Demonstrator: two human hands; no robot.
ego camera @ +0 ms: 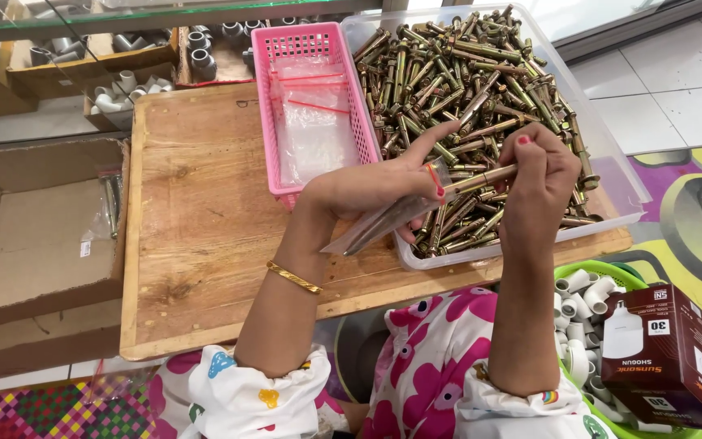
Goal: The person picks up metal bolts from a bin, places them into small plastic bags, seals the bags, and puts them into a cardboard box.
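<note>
our left hand point(375, 191) pinches a clear zip bag point(387, 218) open above the near edge of the clear bin of brass anchor bolts point(465, 89), right hand point(539, 175) gripping one anchor bolt point(481, 177) at its mouth; pink basket point(306, 41) sits left.

Brass-coloured metal anchor bolts point(465, 89), glossy and ridged, heaped in a clear plastic tub point(623, 183). Thin transparent plastic bag point(383, 221), shiny, with a red seal strip, pinched in the left hand point(383, 189); one metal bolt point(481, 176) in the right hand point(542, 175). Pink latticed plastic basket point(266, 97) with more glossy clear bags. Worn, scratched wooden counter point(197, 219), matt and grainy. Matt brown cardboard box point(34, 236). White pipe fittings point(582, 297), probably plastic, smooth. Gold metal bangle point(294, 277). Floral cloth sleeves.
</note>
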